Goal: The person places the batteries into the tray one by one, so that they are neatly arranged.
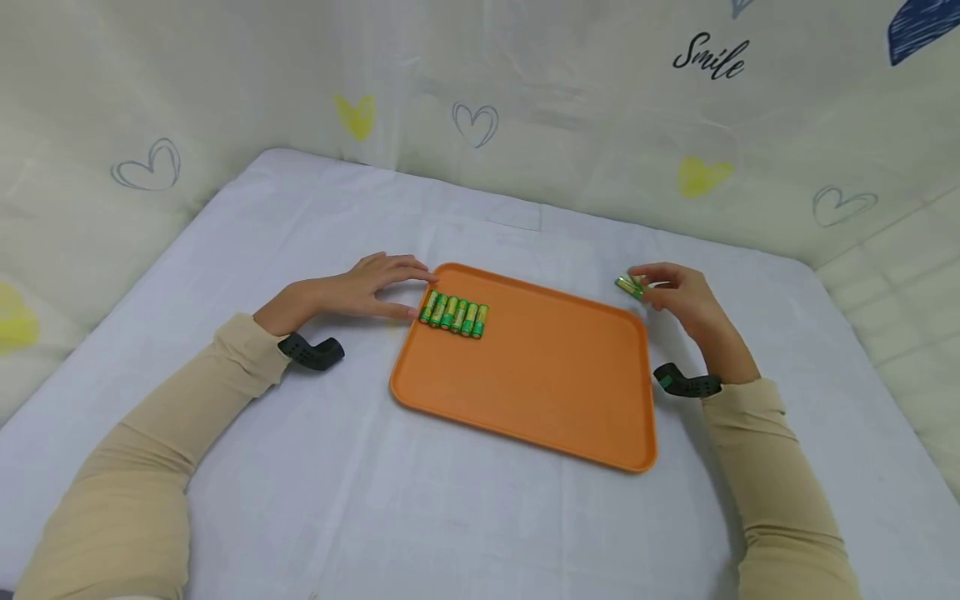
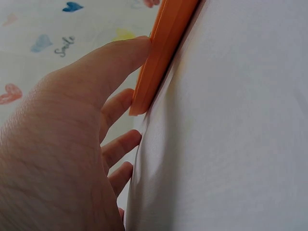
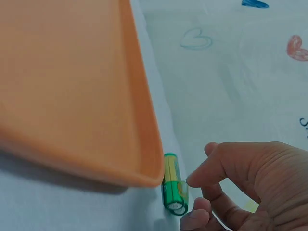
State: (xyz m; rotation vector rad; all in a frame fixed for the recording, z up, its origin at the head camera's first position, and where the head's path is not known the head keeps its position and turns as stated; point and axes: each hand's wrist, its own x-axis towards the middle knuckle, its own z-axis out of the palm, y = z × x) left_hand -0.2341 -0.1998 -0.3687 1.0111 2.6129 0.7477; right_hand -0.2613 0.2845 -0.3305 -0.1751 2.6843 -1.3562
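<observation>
An orange tray (image 1: 540, 375) lies on the white cloth, with a row of several green-and-gold batteries (image 1: 453, 315) by its far left corner. My left hand (image 1: 367, 287) is at the tray's left end, fingers spread. In the left wrist view, the thumb (image 2: 137, 45) touches the tray rim (image 2: 161, 62). Beyond the far right corner lie a few loose batteries (image 1: 628, 286), side by side in the right wrist view. My right hand (image 1: 686, 304) is at these batteries, thumb and fingers bent and apart around their near side; no firm pinch shows.
White cloth (image 1: 450, 508) covers the table around the tray. A pale curtain (image 1: 525, 100) with hearts and lettering hangs behind the table's far edge. Each wrist wears a black camera mount, the left one (image 1: 311, 352) and the right one (image 1: 686, 383).
</observation>
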